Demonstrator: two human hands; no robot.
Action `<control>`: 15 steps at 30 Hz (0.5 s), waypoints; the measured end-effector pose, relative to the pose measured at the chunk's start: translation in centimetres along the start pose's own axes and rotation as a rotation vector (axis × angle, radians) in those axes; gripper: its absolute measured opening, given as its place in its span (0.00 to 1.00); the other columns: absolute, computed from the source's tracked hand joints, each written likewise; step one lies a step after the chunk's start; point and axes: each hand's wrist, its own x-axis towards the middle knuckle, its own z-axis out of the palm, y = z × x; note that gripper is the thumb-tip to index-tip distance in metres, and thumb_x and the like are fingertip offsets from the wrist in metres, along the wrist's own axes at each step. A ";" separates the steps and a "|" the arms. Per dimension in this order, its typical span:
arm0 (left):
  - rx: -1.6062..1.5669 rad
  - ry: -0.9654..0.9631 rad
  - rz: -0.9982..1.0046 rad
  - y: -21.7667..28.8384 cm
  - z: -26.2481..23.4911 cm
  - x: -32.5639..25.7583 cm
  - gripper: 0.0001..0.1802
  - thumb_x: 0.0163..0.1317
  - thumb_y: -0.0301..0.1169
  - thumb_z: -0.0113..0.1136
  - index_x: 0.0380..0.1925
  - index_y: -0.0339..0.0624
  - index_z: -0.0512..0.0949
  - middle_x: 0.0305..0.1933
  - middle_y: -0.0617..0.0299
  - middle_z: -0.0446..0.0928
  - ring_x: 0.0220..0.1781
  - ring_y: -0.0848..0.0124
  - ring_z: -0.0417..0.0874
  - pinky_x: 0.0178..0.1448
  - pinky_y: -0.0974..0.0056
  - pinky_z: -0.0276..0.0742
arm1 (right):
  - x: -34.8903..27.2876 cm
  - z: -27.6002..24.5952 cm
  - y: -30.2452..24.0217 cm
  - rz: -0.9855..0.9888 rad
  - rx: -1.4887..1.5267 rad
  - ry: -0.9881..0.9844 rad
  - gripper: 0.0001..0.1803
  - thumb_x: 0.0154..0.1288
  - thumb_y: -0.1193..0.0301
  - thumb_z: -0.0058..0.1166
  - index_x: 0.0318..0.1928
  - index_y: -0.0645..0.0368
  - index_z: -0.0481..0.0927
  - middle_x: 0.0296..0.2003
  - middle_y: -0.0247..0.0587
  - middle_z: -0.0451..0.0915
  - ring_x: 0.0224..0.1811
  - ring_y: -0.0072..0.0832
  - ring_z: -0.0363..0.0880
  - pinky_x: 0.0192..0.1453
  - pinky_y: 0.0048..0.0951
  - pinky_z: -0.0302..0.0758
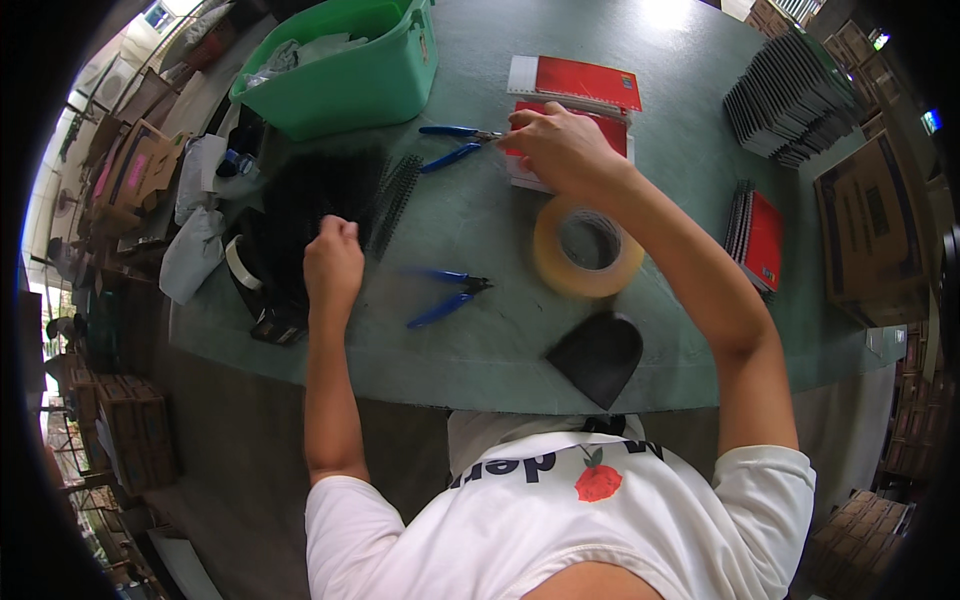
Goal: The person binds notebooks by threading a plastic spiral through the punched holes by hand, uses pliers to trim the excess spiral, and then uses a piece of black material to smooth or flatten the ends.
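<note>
Right hand (pixel 560 148) pinches the blue pliers (pixel 455 148) just left of the red notebook (pixel 573 130); left hand (pixel 333 262) — clenched by the black coils (pixel 330 190) — could snag and scatter them.

Person wore a white short-sleeved T-shirt (pixel 560 520) with a red rose print (pixel 598 482) and dark lettering; forearms bare, no gloves.

**Bright daylight, strong fisheye bending**

Daylight comes from the far side and makes a white glare on the green bench (pixel 660 15). The tape roll (pixel 587 247) looks slightly blurred. Edges bend and fall into a black rim.
</note>
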 end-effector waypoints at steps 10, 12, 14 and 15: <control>-1.464 0.160 -0.213 -0.5 -5.5 1.0 0.12 0.61 0.29 0.60 0.42 0.34 0.76 0.28 0.66 0.74 0.27 0.80 0.72 0.25 0.76 0.65 | 0.9 0.1 1.3 -0.028 0.212 -0.098 0.19 0.54 0.73 0.60 0.49 0.49 0.80 0.51 0.37 0.78 0.50 0.37 0.77 0.56 0.37 0.74; -1.569 0.143 -0.116 -0.4 -6.5 1.2 0.14 0.60 0.29 0.61 0.44 0.33 0.76 0.29 0.65 0.75 0.29 0.78 0.73 0.31 0.74 0.70 | 1.1 -0.6 1.5 -0.025 0.248 -0.132 0.19 0.54 0.73 0.59 0.49 0.50 0.80 0.50 0.39 0.78 0.49 0.37 0.78 0.57 0.37 0.74; -1.545 0.141 -0.094 0.2 -6.9 1.2 0.14 0.61 0.29 0.60 0.43 0.33 0.76 0.29 0.64 0.75 0.31 0.77 0.74 0.34 0.73 0.72 | 1.2 -0.8 1.6 -0.035 0.270 -0.133 0.19 0.54 0.75 0.59 0.49 0.50 0.80 0.50 0.40 0.78 0.49 0.38 0.78 0.57 0.36 0.74; -1.532 0.140 -0.082 0.8 -7.1 1.1 0.14 0.61 0.30 0.60 0.43 0.33 0.75 0.29 0.63 0.75 0.31 0.77 0.75 0.35 0.73 0.72 | 1.2 -0.8 1.7 -0.046 0.276 -0.120 0.18 0.54 0.76 0.58 0.48 0.51 0.80 0.49 0.41 0.78 0.49 0.38 0.78 0.56 0.36 0.74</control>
